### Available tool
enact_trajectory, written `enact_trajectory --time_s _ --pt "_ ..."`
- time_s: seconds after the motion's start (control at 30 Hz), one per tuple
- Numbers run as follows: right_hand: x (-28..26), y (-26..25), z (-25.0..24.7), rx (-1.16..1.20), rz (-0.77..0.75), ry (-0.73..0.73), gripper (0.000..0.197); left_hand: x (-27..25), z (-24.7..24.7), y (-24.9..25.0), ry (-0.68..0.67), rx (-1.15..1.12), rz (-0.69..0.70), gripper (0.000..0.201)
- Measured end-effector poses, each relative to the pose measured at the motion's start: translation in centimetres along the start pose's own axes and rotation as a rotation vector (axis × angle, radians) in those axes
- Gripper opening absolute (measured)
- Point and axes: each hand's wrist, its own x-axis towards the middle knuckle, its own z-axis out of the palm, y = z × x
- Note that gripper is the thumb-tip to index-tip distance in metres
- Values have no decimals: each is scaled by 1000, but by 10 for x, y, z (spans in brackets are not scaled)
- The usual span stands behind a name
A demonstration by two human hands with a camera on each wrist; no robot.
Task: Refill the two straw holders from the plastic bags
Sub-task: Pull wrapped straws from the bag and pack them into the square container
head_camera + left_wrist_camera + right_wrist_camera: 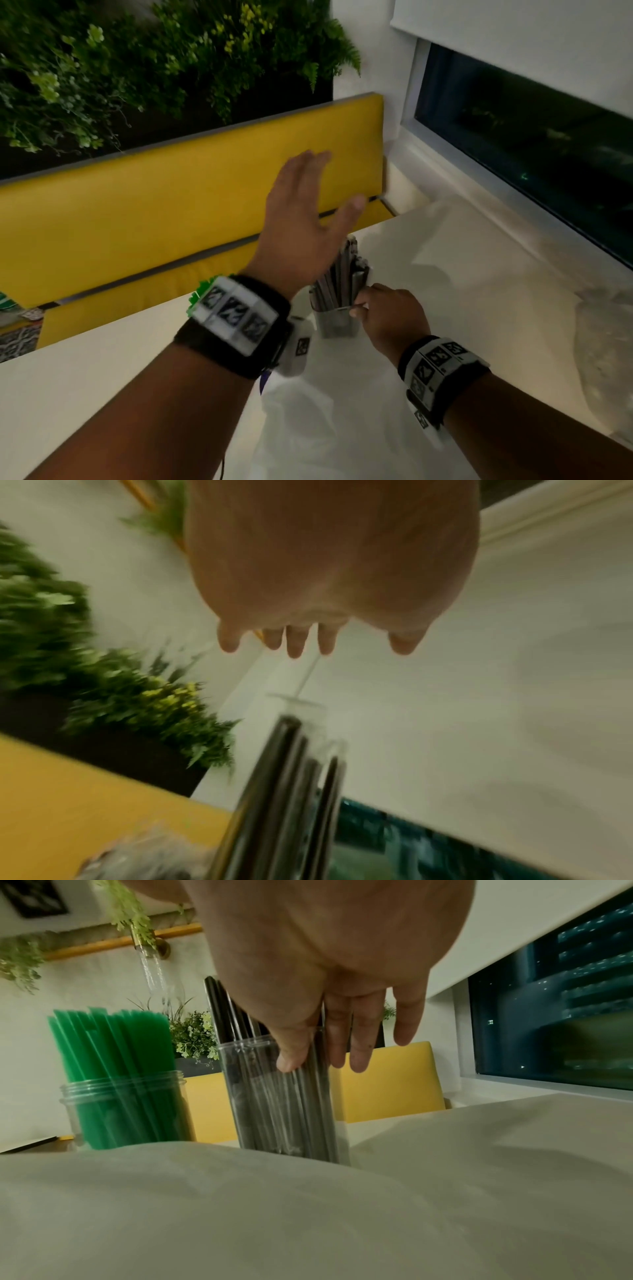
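Observation:
Black straws [342, 274] [291, 777] stand bunched in a clear holder [334, 325] [274, 1110] on the white table [102, 394]. My right hand [359, 305] [318, 1058] grips this holder near its rim, thumb on the near wall and fingers round the far side. Above the straw tops hovers my left hand [325, 192] [308, 642], fingers spread and holding nothing. A second clear holder [120, 1085], full of green straws [109, 1056], stands just left; the head view shows only green tips [202, 291] behind my left wrist. A limp white plastic bag [298, 411] [308, 1204] lies in front of the holders.
A crumpled clear bag [606, 342] lies at the table's right side. A yellow bench back [171, 205] runs behind the table's far edge, with plants [102, 68] above it. A dark window [531, 154] and its sill lie to the right.

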Motion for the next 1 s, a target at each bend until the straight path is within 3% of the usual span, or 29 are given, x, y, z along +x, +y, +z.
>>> enact_trajectory --time_s 0.1,0.17,0.2,0.27,0.33,0.43,0.53,0.63,0.73,0.87,1.0 --pt "-2 -2 0 -17 4 16 10 1 51 -9 -308 501 -17 69" --pt "-3 -3 0 -16 -16 72 7 -15 77 -25 -484 640 -23 65" --pt "-4 -4 0 -9 -28 101 6 -19 83 -32 -503 641 -2 63" --pt "-4 -4 -1 -3 -34 106 6 -12 81 -35 -492 562 11 60" --pt "-5 -5 -2 -10 -31 69 6 -4 74 -31 -450 484 -72 61" --pt "-6 -4 0 4 -25 124 10 -4 74 -22 -495 594 -101 75" --pt "-7 -6 1 17 -9 153 14 -13 76 -27 -549 630 -87 58" --pt "-5 -4 3 44 -16 190 11 -15 70 -27 -426 614 -29 43" --pt "-5 -5 3 28 -44 136 6 -21 74 -23 -267 611 -24 41" --pt "-4 -2 6 37 -59 187 12 -26 84 -30 -440 640 -141 53" --pt "-5 -3 5 59 -46 154 12 -14 76 -26 -545 618 -134 72"
